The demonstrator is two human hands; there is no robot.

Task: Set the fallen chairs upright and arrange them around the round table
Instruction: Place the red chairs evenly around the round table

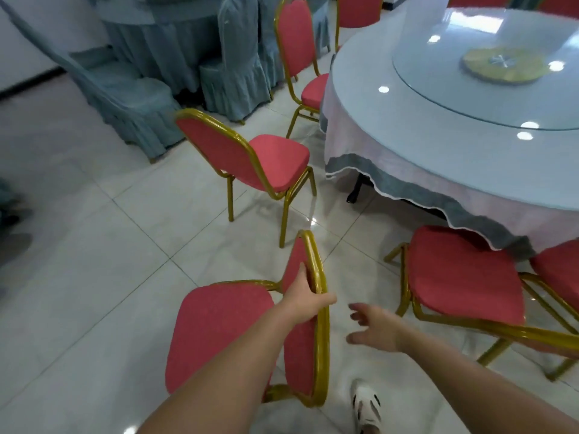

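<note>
One chair [219, 333] held, lower centre.
Left hand [305, 300] grips its back, likely steering toward the desk [391, 130]; right hand [372, 328] spread, empty.

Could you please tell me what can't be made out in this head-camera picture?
Head view only.
- Legs of the chair the left hand grips: mostly hidden under its seat and forearm.
- Round table: far side cut off by top and right edges; base mostly hidden by the tablecloth.
- Rightmost chair: cut off by the right edge.
</note>
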